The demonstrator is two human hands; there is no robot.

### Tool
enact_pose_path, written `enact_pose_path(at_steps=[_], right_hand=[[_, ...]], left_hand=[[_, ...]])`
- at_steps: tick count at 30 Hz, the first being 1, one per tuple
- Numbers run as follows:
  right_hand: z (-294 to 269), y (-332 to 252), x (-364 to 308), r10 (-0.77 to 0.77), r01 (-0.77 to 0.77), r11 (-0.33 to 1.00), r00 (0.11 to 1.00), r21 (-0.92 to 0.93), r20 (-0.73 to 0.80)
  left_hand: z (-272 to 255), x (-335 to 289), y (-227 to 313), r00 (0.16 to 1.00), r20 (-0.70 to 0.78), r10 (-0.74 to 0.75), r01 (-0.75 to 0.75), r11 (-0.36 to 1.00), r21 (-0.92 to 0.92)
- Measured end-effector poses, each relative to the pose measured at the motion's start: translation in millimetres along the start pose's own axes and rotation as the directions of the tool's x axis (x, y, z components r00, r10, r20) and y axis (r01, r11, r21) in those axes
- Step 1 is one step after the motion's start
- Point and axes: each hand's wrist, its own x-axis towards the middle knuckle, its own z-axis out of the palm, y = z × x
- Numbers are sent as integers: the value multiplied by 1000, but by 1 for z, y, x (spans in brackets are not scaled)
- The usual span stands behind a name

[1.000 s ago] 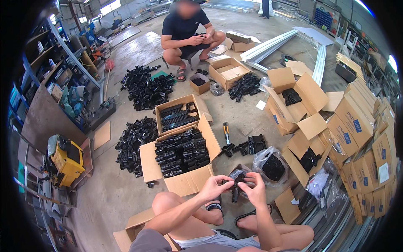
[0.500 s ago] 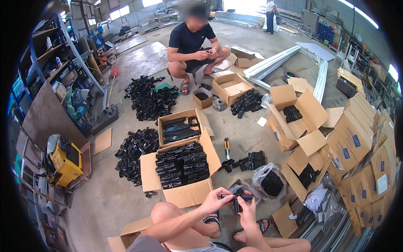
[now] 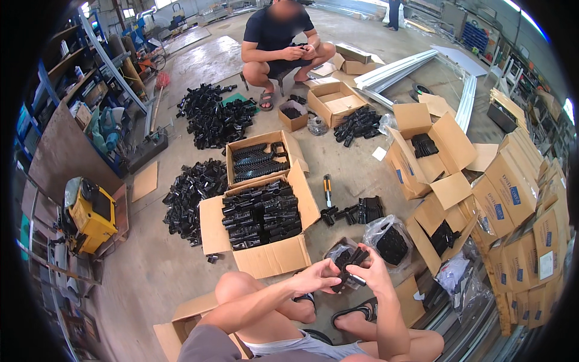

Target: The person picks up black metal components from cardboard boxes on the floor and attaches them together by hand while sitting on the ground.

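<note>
Above my feet, my left hand (image 3: pixel 318 277) and my right hand (image 3: pixel 378 271) meet around a black plastic fitting (image 3: pixel 348 267). The right fingers grip its upper end, where a shiny cylindrical part (image 3: pixel 357 280) shows. My left thumb and fingers pinch its near left side; the exact contact is partly hidden. Just behind the hands is a small box lined with clear plastic (image 3: pixel 335 246), largely covered by them. Right of it sits a clear bag of small black pieces (image 3: pixel 392 244). Beyond lie several black fittings (image 3: pixel 369 210) on the floor.
An open carton (image 3: pixel 265 263) holds stacked black fittings, with another carton (image 3: pixel 292 145) behind it. Loose piles of fittings (image 3: pixel 196 202) lie left. An orange-handled tool (image 3: pixel 327 184) rests mid-floor. Stacked cartons (image 3: pixel 503 181) line the right. A person (image 3: pixel 277 36) squats opposite, handling something dark.
The black fitting has been turned and raised slightly, now tilted in my right hand. My left hand has shifted to its lower left side. The head view has tipped a little downward.
</note>
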Motion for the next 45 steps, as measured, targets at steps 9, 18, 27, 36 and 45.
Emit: enact_pose_path(at_steps=[9, 18, 27, 36, 45], right_hand=[[-4, -9, 3, 66, -67, 998, 986, -2, 152], [6, -9, -4, 76, -68, 993, 993, -93, 88], [13, -8, 0, -39, 41, 997, 999, -63, 20], [11, -1, 2, -48, 48, 996, 999, -73, 14], [7, 14, 18, -206, 226, 945, 973, -236, 104]], left_hand=[[-1, 7, -16, 987, -156, 42, -49, 998, -45], [3, 7, -19, 972, -221, 75, -76, 997, 0], [5, 6, -14, 970, -232, 78, -97, 993, -69], [9, 4, -13, 984, -180, -3, -32, 981, -189], [9, -5, -7, 960, -263, -98, 18, 956, -291]])
